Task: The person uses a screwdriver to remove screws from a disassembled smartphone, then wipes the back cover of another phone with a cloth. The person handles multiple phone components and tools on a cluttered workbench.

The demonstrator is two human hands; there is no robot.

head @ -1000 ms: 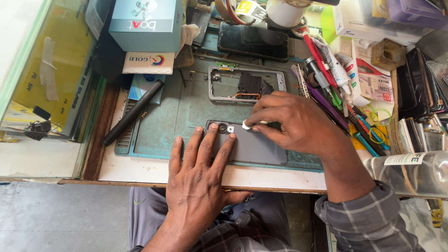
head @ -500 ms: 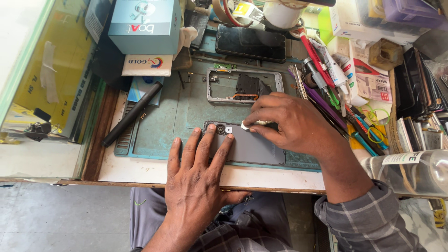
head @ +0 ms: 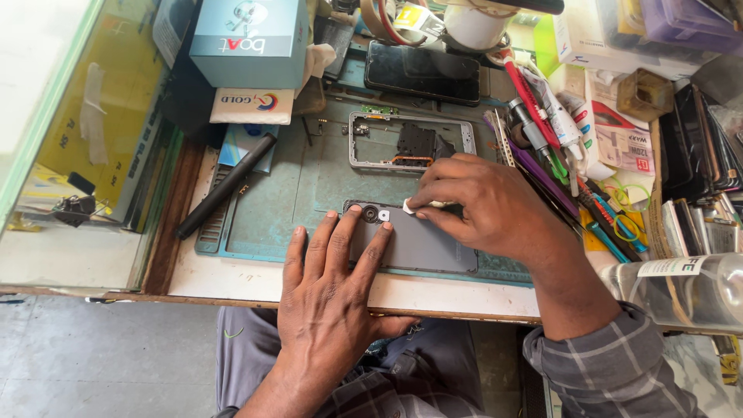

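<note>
A grey phone back cover with a round camera lens lies on the green work mat. My left hand rests flat on the cover's left end, fingers spread beside the lens. My right hand pinches a small white wipe and presses it on the cover near the lens. Behind them an opened phone frame lies on the mat.
A black pen-like tool lies at the mat's left. A light blue box and a dark phone sit at the back. Several tools and tubes crowd the right side. A clear bottle lies at the right front edge.
My right hand has shifted the white wipe slightly on the cover near the lens. The left hand has stayed flat on the cover.
</note>
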